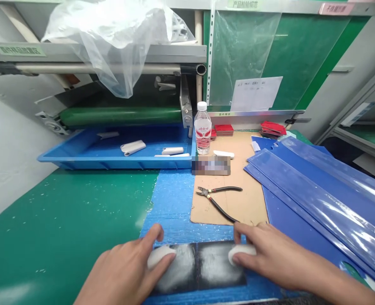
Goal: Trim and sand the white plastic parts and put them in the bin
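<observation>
now: white rounded pieces (161, 256) on powder-smeared black sheet (217, 263)

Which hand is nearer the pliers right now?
Right. The right hand is just below the handle tips of the pliers; the left hand is farther off, down and to the left.

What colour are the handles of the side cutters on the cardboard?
Black; the side cutters show best in the head view.

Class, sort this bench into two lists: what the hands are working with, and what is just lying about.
Working with: left hand, right hand, white rounded pieces, smeared black sheet.

Lying about: side cutters, water bottle, blue tray, blue plastic panels.
</observation>
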`<state>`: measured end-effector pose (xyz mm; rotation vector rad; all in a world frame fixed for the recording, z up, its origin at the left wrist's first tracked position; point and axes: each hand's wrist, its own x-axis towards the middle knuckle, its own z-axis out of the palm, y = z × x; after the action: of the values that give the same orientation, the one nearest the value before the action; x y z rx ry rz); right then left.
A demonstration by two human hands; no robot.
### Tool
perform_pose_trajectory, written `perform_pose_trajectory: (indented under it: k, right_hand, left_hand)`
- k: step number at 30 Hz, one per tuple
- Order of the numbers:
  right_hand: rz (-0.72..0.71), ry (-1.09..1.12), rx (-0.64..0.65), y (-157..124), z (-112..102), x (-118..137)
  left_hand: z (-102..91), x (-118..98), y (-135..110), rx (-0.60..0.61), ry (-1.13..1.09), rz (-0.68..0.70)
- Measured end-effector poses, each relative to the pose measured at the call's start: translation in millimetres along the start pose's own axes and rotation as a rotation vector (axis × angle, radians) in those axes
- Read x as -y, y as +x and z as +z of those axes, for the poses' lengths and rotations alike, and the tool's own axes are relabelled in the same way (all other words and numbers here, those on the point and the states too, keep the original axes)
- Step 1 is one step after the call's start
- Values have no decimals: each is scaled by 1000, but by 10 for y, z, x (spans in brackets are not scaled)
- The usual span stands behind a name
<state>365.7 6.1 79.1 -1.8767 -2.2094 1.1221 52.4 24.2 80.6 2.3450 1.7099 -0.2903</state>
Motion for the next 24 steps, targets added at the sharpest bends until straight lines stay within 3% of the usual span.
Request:
perform_pose_trajectory:
  k: [3,6,10,15,21,24]
  right_hand:
    - [-220,-66,-79,-7,94,9]
    - [-403,-135,-30,-13,156,2]
    - [-496,-146,45,-21,94,20]
    - [-595,-214,48,46,0,173]
    - [-516,-309,94,-25,-66,122]
    - [-593,-333,97,-10,-79,148]
  left_hand:
    - [131,97,-2,-244,-5,332]
    - [299,241,-47,-316,-7,552]
    - [355,329,-135,-248,45,561]
    - [158,128,-28,-147,67,577]
    - [102,207,4,-152,93,587]
    - [36,172,12,-93,130,579]
